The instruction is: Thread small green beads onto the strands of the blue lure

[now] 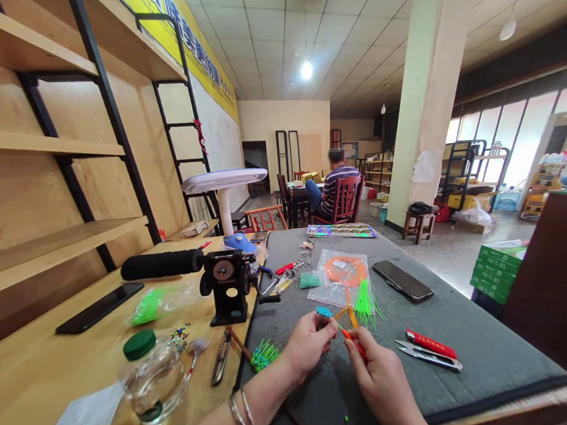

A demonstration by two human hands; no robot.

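Observation:
My left hand [306,342] is closed on a small blue beaded piece [324,311], whose top shows above the fingers. A thin orange-red-handled tool [351,342] is pinched in my right hand [383,377], its tip pointing at the blue piece. Whether the tip touches the piece is too small to tell. Just beyond the hands lie orange strands [352,314] and a bundle of bright green strands [365,302]. A green-and-blue beaded cluster [264,354] on a brown stick rests left of my left forearm.
Right of my hands are thread snips [429,355], a red case [431,343] and a phone [403,280]. A clamped hand-crank device [228,287] and a water bottle [152,380] stand left. Farther off, a person [337,186] sits at another table.

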